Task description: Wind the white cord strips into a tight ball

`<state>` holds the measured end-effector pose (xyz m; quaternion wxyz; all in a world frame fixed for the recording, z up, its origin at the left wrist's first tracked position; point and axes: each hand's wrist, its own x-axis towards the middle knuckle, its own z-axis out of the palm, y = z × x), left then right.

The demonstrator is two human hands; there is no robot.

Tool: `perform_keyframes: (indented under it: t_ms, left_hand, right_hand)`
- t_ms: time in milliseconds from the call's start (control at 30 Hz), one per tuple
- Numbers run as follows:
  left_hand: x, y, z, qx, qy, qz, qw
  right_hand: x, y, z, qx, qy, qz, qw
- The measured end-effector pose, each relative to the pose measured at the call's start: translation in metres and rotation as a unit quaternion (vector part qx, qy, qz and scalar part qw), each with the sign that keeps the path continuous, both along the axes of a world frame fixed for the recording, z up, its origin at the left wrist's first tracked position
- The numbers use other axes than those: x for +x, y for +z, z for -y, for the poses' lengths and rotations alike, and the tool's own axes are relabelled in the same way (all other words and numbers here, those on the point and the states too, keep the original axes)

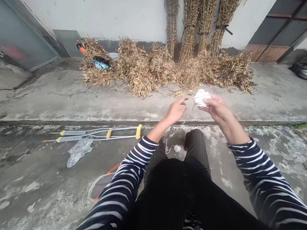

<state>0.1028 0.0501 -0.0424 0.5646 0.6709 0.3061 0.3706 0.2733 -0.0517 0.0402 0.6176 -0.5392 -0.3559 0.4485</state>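
Observation:
My right hand (217,108) is closed on a ball of white string (200,97), pinching it between thumb and fingers in front of me. Just left of the ball, my left hand (177,111) is raised with its fingers apart, not touching the ball. No strand between the left fingers can be made out. On the ground between my feet lies a smaller ball of white string (177,148), with a loose strand trailing from it to the left.
A pair of crutches (100,134) and a crumpled clear plastic bag (80,151) lie on the ground to the left. A concrete step (72,108) runs across ahead. Dried plant stalks (144,70) are heaped along the wall, with tied bundles (190,28) standing upright.

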Motion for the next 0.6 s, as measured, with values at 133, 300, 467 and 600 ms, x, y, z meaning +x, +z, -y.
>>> perform_keyframes:
  t_ms: [133,300,467,600]
  left_hand:
    - [0.03,0.009,0.026,-0.054,-0.03,0.145,0.987]
    - [0.029,0.002,0.023,-0.063,-0.008,0.143,0.988]
    - [0.018,0.003,0.018,-0.068,-0.024,0.116,0.991]
    - [0.009,-0.009,0.017,-0.08,-0.028,0.072,0.994]
  right_hand:
    - [-0.01,-0.005,-0.006,-0.009,0.007,-0.019,1.0]
    - [-0.013,-0.005,-0.008,0.01,0.014,0.003,1.0]
    - [-0.01,-0.002,-0.007,0.028,0.004,0.005,1.0]
    - [0.002,0.0,-0.012,0.04,-0.01,0.029,0.999]
